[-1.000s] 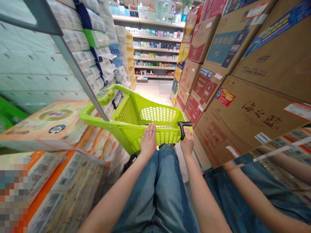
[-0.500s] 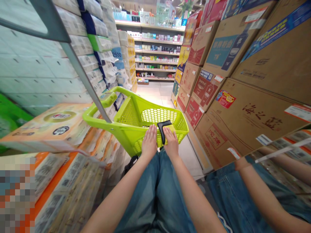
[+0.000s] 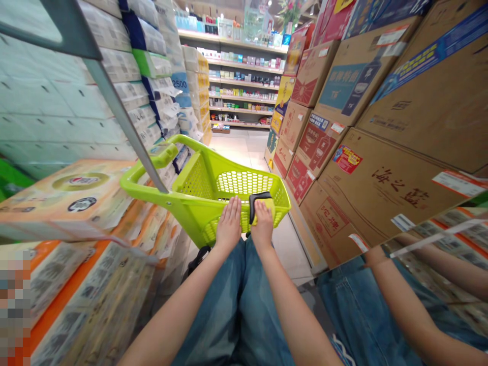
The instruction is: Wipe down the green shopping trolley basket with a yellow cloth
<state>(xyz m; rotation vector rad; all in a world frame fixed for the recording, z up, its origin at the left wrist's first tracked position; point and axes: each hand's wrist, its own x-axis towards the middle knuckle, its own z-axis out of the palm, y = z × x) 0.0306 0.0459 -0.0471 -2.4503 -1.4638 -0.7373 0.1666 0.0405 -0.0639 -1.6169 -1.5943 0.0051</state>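
My right hand (image 3: 263, 226) has hold of a yellow-and-black cloth (image 3: 270, 204), its fingers nearly straight and laid over the cloth against the near rim of the green basket cart (image 3: 198, 216); whether the thumb closes on it from behind, I cannot tell; my left hand (image 3: 229, 223) is flat and open, fingers together on that same near rim, just beside the cloth, gripping nothing that I can see; the cart stands in front of my knees, between the orange-and-white packs (image 3: 84, 190) on the left and the stacked cardboard boxes (image 3: 396, 173) on the right; I judge the step in hand to be wiping the near rim, the left hand steadying the basket; the next move, as I read it, calls for light, even pressure along the rim, with my left fingers kept out of the cloth's path.
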